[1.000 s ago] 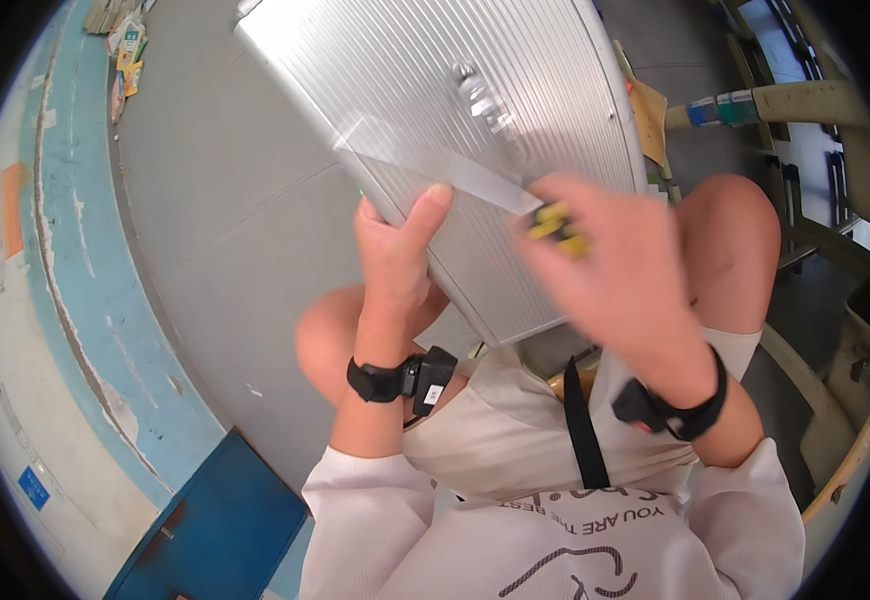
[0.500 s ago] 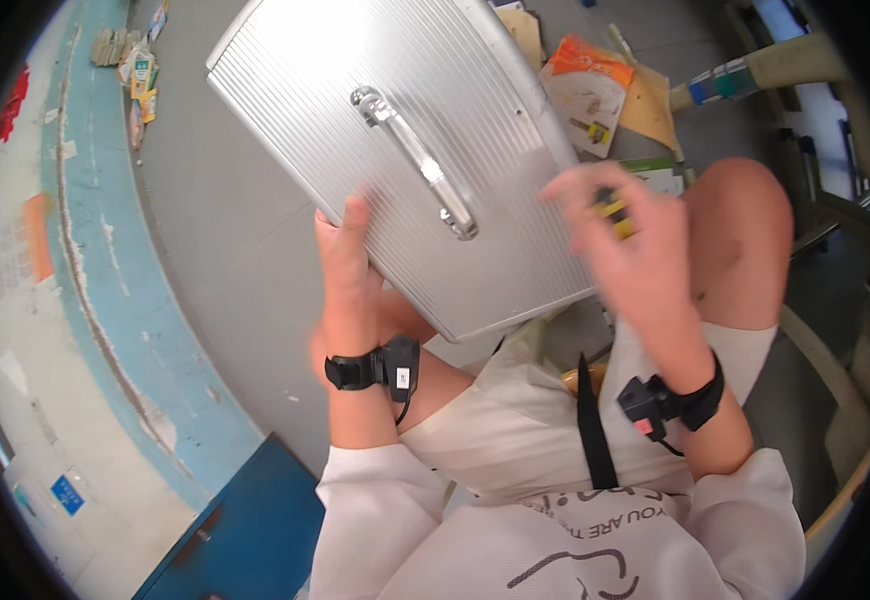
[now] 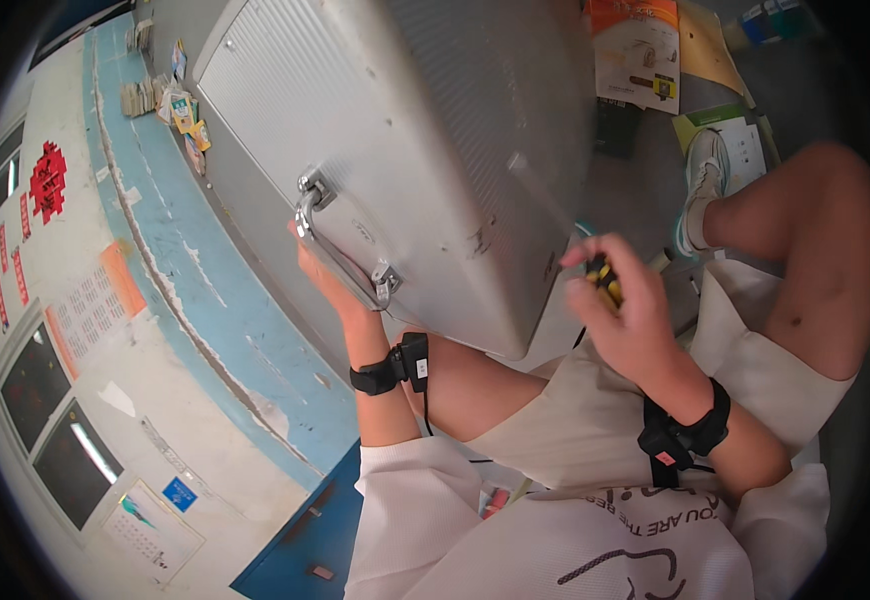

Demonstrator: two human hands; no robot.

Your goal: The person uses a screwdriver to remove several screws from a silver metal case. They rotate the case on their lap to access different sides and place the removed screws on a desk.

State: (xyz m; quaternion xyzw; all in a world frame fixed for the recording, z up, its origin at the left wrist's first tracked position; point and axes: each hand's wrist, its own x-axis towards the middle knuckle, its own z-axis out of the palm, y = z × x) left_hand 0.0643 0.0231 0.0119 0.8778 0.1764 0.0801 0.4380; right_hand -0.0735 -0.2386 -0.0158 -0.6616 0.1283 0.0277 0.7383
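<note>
A silver ribbed metal case [image 3: 435, 130] with a metal carry handle [image 3: 340, 245] stands tilted on my lap, its handle side facing me. My left hand [image 3: 330, 285] grips it at the handle side, fingers mostly hidden behind the handle. My right hand [image 3: 620, 310] is closed on a small tool with a yellow and black grip [image 3: 605, 280]; its thin blade [image 3: 545, 205] is blurred and lies against the right edge of the case. Both wrists wear black bands.
Papers and an orange-printed box [image 3: 635, 50] lie on the grey floor at the top right, near my shoe [image 3: 700, 180]. A blue-painted wall base [image 3: 185, 270] runs along the left. A blue box [image 3: 305, 540] sits at the lower left.
The case has tipped up and turned, so its handle now faces me at the lower left. My right hand has dropped to the case's right edge with the tool.
</note>
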